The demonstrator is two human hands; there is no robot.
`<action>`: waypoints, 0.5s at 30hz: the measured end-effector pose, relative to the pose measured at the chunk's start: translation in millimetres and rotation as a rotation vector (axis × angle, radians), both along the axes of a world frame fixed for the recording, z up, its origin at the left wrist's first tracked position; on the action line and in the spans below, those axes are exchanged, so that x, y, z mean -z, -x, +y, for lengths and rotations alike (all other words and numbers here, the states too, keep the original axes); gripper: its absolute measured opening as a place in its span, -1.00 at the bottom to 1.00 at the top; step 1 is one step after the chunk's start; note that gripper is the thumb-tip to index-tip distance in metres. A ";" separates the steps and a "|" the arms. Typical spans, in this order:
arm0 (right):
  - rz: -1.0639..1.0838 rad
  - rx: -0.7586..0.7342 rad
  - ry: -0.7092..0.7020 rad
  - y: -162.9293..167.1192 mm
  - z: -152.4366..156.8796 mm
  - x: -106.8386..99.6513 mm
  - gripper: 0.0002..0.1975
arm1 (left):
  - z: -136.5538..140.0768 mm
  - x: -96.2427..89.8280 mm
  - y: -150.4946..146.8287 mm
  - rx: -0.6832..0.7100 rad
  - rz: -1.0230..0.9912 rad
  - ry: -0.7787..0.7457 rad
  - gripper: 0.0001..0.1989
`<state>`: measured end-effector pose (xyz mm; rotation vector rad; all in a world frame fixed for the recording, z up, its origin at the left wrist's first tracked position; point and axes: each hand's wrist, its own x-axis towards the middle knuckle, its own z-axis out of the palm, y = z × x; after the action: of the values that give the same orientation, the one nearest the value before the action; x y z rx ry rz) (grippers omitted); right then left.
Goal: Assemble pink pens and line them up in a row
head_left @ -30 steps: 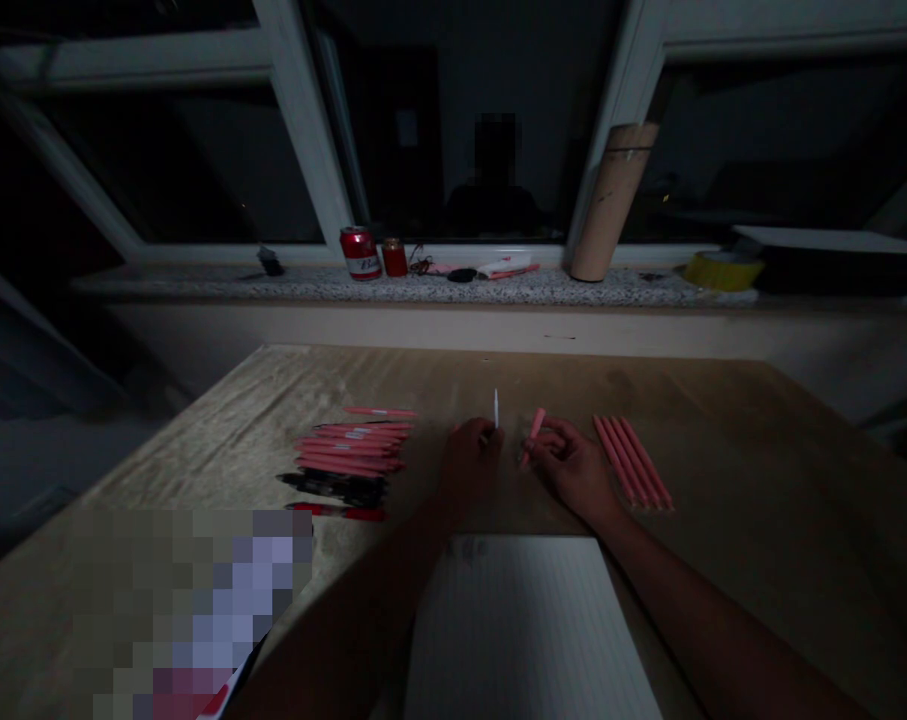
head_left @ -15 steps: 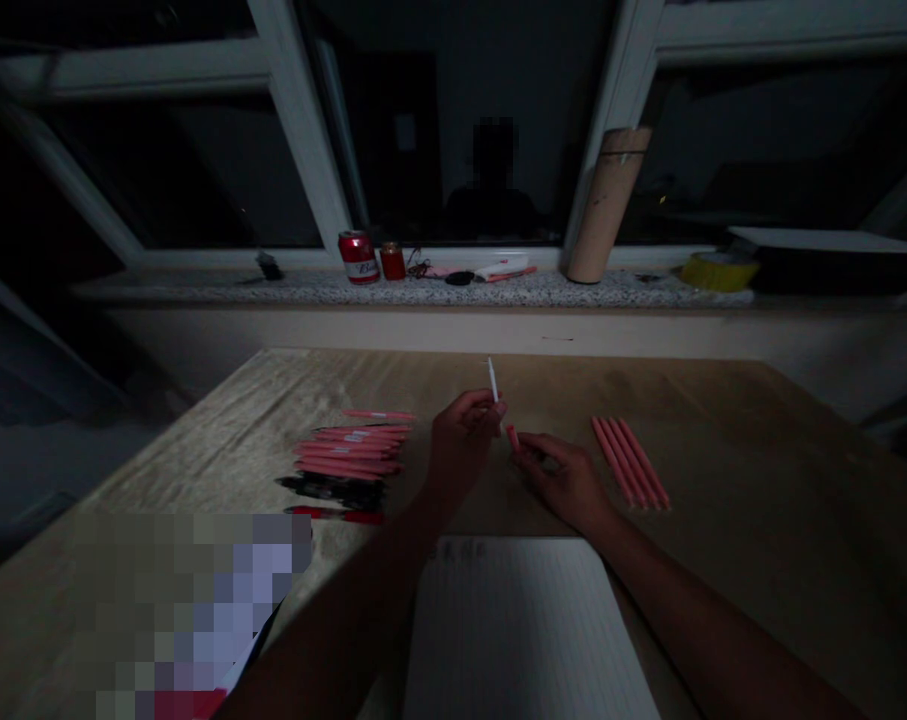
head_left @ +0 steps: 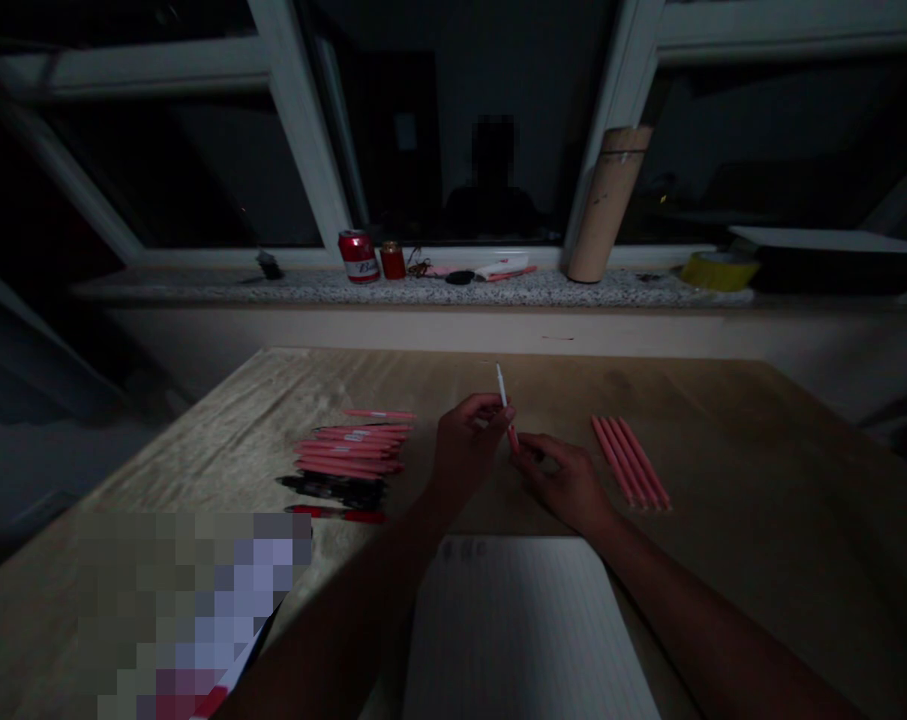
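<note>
Over the middle of the table, my left hand (head_left: 468,440) pinches a slim white pen refill (head_left: 502,386), its tip pointing up and away. My right hand (head_left: 564,480) grips a short pink pen barrel (head_left: 513,438) just below it. The refill's lower end lines up with the barrel's top; my left fingers partly hide where they meet, so I cannot tell how deep it sits. Several pink pens (head_left: 629,462) lie side by side to the right. On the left is a pile of pink pens (head_left: 352,450), with black pens (head_left: 333,490) and a red pen (head_left: 337,514) nearer me.
A lined notebook (head_left: 528,630) lies in front of me between my forearms. Along the windowsill (head_left: 513,292) stand a red can (head_left: 358,257), a small jar (head_left: 393,261), a tall tan cylinder (head_left: 609,205) and a yellow tape roll (head_left: 717,271).
My left hand has moved slightly right and brought the refill down to the pink barrel, closing the gap between them. My right hand has stayed nearly still.
</note>
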<state>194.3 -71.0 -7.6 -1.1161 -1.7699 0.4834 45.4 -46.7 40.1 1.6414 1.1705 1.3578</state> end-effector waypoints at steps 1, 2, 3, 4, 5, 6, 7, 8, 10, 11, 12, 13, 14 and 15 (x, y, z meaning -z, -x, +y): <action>0.010 0.000 0.004 0.2 -0.4 -0.5 -0.77 | 0.3 1.4 0.0 0.012 0.011 0.008 -0.72; 0.021 0.001 0.011 0.4 -0.8 -1.1 -0.77 | 0.5 2.5 0.0 0.027 0.024 0.018 -0.72; 0.033 0.005 0.017 0.6 -1.2 -1.6 -0.77 | 0.5 3.3 0.0 0.044 0.040 0.027 -0.72; 0.045 0.011 0.024 0.8 -1.6 -2.0 -0.77 | 0.5 3.5 -0.1 0.059 0.055 0.032 -0.72; 0.055 0.015 0.028 0.9 -1.8 -2.3 -0.77 | 0.5 3.4 -0.1 0.070 0.069 0.033 -0.72; 0.064 0.014 0.031 1.0 -2.0 -2.4 -0.76 | 0.5 2.8 -0.1 0.075 0.081 0.032 -0.71; 0.071 0.008 0.035 1.0 -2.1 -2.2 -0.76 | 0.7 2.1 0.0 0.072 0.088 0.030 -0.71; 0.076 0.000 0.039 1.0 -2.2 -1.9 -0.76 | 1.1 1.3 0.2 0.065 0.090 0.027 -0.71; 0.087 -0.012 0.039 0.8 -2.3 -1.0 -0.75 | 2.3 -0.2 1.0 0.054 0.080 0.020 -0.72; 0.092 -0.020 0.040 0.6 -2.4 -0.6 -0.75 | 3.0 -0.8 1.6 0.053 0.074 0.017 -0.72; 0.097 -0.029 0.043 0.5 -2.6 -0.3 -0.75 | 3.6 -1.2 2.2 0.054 0.068 0.013 -0.72; 0.104 -0.041 0.049 0.4 -2.8 -0.2 -0.75 | 4.2 -1.6 2.9 0.057 0.064 0.010 -0.72; 0.114 -0.054 0.056 0.3 -3.1 -0.4 -0.75 | 4.5 -1.9 3.5 0.060 0.064 0.009 -0.72; 0.126 -0.069 0.064 0.2 -3.3 -0.8 -0.75 | 4.7 -2.0 4.0 0.062 0.067 0.009 -0.72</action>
<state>194.1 -74.3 -6.9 -1.0487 -1.6970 0.6422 41.3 -42.0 42.1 1.7146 1.1531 1.2659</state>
